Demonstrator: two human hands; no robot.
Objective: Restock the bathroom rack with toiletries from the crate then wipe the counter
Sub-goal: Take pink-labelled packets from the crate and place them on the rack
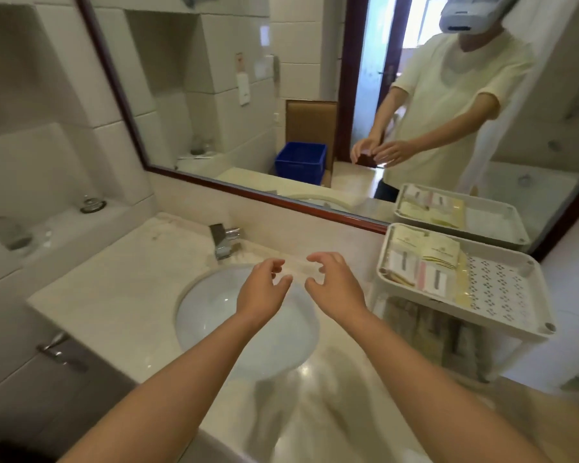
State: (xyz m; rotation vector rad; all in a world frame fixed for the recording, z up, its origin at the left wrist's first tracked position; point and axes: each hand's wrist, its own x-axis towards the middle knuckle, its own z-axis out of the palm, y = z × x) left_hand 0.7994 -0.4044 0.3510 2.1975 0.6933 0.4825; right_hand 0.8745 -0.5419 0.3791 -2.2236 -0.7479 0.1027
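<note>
My left hand point(264, 287) and my right hand point(335, 284) hover side by side above the white sink point(214, 315). Both have curled fingers pinching the ends of a small, pale, see-through packet point(298, 269), which is faint and blurred. The white plastic rack point(502, 289) stands at the right end of the counter point(114, 295). Several toiletry packets point(422, 262) lie in the left part of its top tray, and the perforated right part is bare. The blue crate point(300, 162) shows only in the mirror, behind me.
A chrome faucet point(224, 240) stands behind the sink. On the tiled ledge at the left sit a glass dish point(93, 205) and a glass cup point(10, 233). A cabinet handle point(57, 352) sticks out below the counter edge. The mirror point(214, 95) shows a person's reflection.
</note>
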